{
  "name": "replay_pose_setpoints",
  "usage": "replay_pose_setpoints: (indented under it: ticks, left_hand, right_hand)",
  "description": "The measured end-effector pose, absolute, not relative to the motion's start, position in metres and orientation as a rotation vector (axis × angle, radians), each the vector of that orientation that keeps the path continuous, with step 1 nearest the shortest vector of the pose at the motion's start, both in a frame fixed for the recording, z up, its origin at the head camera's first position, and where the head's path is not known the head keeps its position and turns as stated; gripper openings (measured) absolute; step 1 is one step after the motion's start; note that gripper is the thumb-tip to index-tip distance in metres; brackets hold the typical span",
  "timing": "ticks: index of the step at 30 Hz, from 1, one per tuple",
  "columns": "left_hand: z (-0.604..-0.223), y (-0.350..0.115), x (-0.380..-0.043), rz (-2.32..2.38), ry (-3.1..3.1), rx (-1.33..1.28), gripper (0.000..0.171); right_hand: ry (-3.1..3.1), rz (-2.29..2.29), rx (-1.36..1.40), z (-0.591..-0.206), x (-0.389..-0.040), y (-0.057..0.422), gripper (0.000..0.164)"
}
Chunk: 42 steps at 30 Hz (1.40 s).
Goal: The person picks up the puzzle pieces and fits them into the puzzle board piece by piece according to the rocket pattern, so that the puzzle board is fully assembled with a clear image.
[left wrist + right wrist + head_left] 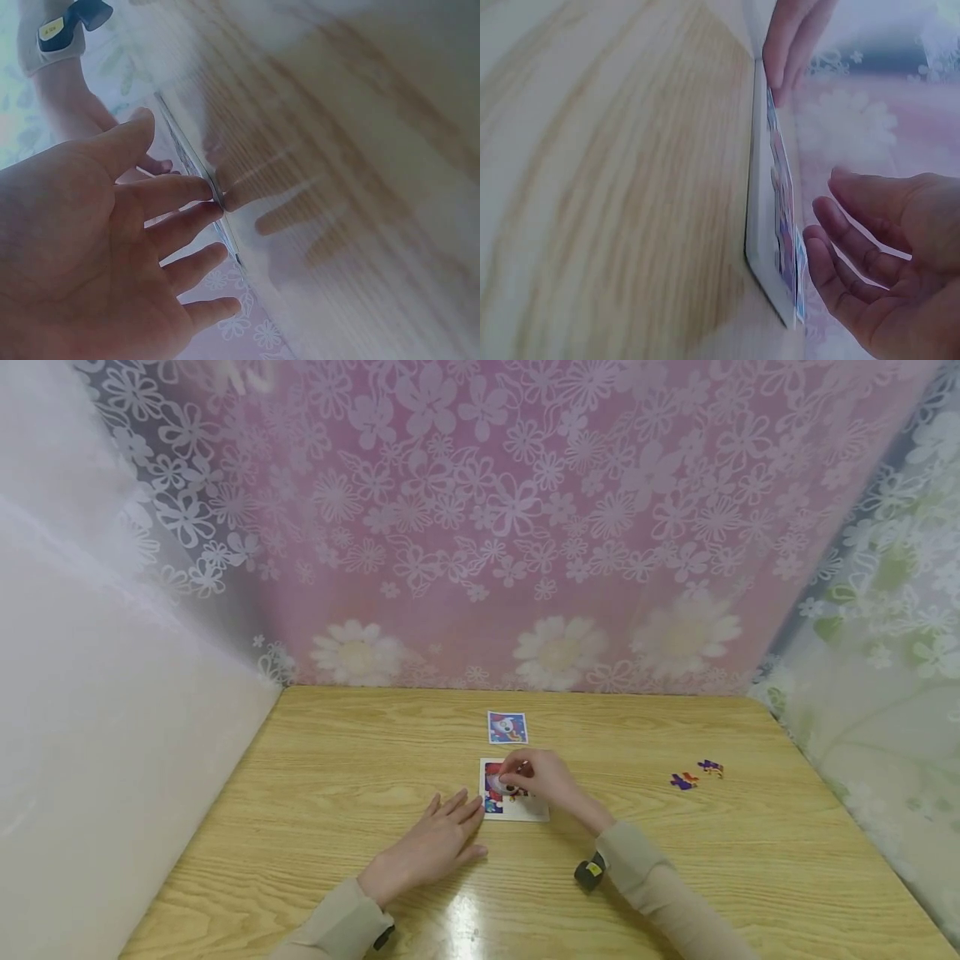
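Note:
A small jigsaw puzzle in a white tray (525,814) lies on the table, its picture pieces (493,802) covering the left and upper parts. My left hand (438,839) lies palm down at the tray's left side; in the left wrist view its straight fingers (191,217) touch the tray's edge. Over the puzzle bends my right hand (547,774), thumb and fingers hiding part of the picture. From the right wrist camera, its fingers (847,262) are loosely bent just above the pieces, with no piece visible between them and the thumb.
Behind the tray lies a square picture card (507,727) with a white cartoon figure on blue. Loose purple and orange puzzle pieces (684,781) rest on the table (337,752) to the right. A flowered curtain (480,568) stands along the back edge.

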<state>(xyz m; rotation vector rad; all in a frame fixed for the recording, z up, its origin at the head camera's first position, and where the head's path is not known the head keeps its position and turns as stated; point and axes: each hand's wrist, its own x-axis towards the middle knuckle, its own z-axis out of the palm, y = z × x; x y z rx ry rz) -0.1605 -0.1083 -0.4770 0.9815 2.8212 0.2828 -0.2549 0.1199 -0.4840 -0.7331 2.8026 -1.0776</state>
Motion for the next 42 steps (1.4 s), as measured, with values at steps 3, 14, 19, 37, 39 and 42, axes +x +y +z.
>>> replay_pose_setpoints:
  ticks: [3,14,19,37,39,42]
  left_hand:
    - [-0.479,-0.108,-0.161,0.289,2.818,0.983,0.064]
    - [-0.482,-0.109,-0.162,0.319,2.807,0.962,0.065]
    - [-0.479,-0.109,-0.161,0.334,2.798,0.963,0.065]
    - [-0.481,-0.108,-0.162,0.342,2.795,0.959,0.065]
    - [-0.482,-0.108,-0.162,0.348,2.796,0.957,0.065]
    - [-0.483,-0.108,-0.163,0.348,2.801,0.956,0.065]
  right_hand:
    - [2.800,-1.124,-0.702,-0.485,-0.257,0.133,0.005]
    - [2.892,-1.218,-0.527,-0.484,-0.257,0.187,0.011]
    - [2.958,-1.229,-0.485,-0.481,-0.254,0.213,0.015]
    - [3.064,-1.054,-0.304,-0.466,-0.232,0.327,0.031]
    - [3.068,-0.998,-0.309,-0.467,-0.230,0.335,0.030]
    - [3.073,-0.904,-0.329,-0.469,-0.229,0.345,0.029]
